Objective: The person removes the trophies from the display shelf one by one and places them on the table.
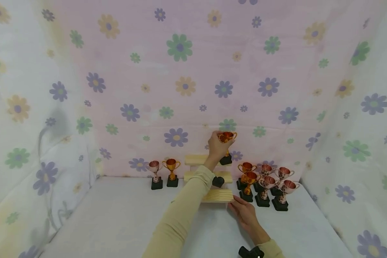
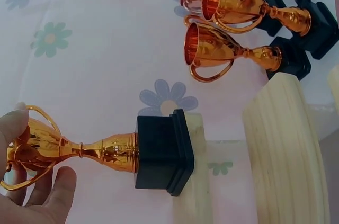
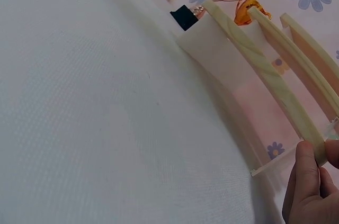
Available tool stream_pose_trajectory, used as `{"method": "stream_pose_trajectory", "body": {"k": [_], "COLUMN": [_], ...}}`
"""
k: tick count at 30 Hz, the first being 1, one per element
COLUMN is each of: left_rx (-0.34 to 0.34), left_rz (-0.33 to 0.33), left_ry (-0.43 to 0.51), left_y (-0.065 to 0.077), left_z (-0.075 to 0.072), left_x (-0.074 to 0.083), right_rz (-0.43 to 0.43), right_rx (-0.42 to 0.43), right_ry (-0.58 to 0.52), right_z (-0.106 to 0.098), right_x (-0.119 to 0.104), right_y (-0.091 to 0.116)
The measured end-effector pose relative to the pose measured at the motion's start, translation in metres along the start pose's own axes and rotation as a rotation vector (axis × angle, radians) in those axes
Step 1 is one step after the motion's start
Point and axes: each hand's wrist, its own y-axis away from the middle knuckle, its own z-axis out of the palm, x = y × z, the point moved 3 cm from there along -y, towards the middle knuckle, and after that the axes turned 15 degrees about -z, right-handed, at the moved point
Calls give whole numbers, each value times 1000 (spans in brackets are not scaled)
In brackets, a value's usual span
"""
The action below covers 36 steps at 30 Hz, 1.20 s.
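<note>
My left hand (image 1: 217, 147) grips a gold trophy cup (image 2: 100, 150) by its bowl, thumb on one side and fingers on the other. The trophy's black base is at the right end of the top plank of a three-step wooden stand (image 1: 217, 195); whether it rests on the plank or hovers just over it I cannot tell. My right hand (image 1: 245, 215) pinches the right end of the lowest plank (image 3: 270, 81) between thumb and fingers. My left forearm hides part of the stand in the head view.
Right of the stand, several gold trophies (image 1: 249, 178) and rose-gold trophies (image 1: 288, 186) stand close together. To its left are one rose-gold trophy (image 1: 154, 166) and one gold trophy (image 1: 171, 165). A flowered cloth (image 1: 180, 86) hangs behind the white table (image 1: 122, 222).
</note>
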Motion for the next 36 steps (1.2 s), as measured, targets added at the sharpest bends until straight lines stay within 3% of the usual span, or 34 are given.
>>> {"method": "stream_pose_trajectory", "body": {"k": [4, 12, 16, 26, 36], "left_rx": [-4, 34, -3, -107, -103], "left_rz": [1, 175, 216, 253, 230], "left_ry": [9, 115, 144, 134, 161], "left_y": [4, 16, 21, 36, 46], "left_z": [-6, -34, -51, -88, -128], "left_x": [-4, -9, -13, -21, -39], "right_rz": [-5, -22, -26, -30, -26], "right_rx": [-8, -14, -3, -8, 4], "right_ry": [1, 2, 0, 13, 10], "right_z": [3, 6, 6, 2, 1], "right_x": [2, 3, 3, 3, -2], "right_y": [0, 0, -1, 0, 2]}}
